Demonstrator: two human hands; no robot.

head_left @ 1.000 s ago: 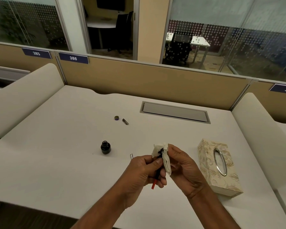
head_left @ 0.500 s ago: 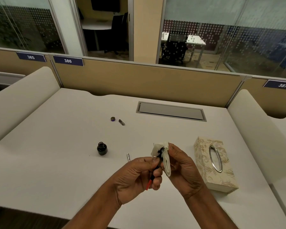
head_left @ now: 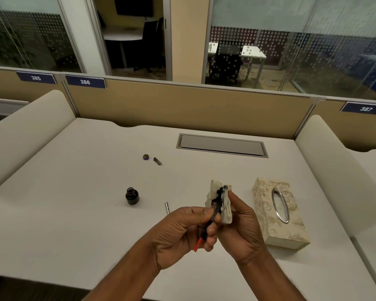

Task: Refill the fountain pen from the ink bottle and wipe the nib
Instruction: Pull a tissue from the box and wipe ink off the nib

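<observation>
- Two bare hands meet above the near middle of a pale tabletop (head_left: 74,213); both forearms reach in from the lower edge of the view
- The left hand (head_left: 182,233) is clenched around the fountain pen (head_left: 213,216); the pen's dark front section rises from between its thumb and fingers, and a red end pokes out below them
- The right hand (head_left: 241,227) pinches a crumpled white tissue (head_left: 223,205) around the upper end of the pen; the tissue is blotched with black ink, and the nib itself is hidden in its folds
- The ink bottle (head_left: 132,196) stands upright and uncapped on the tabletop, to the left of the left hand and a little beyond it; dark ink shows inside
- A small silver pen part (head_left: 167,207) lies flat between the bottle and the left hand
- Farther from the hands, beyond the bottle, a round bottle cap (head_left: 146,157) lies just beside another short metal pen part (head_left: 157,161)
- A patterned tissue box (head_left: 278,213) with an oval opening sits just to the right of the right hand
</observation>
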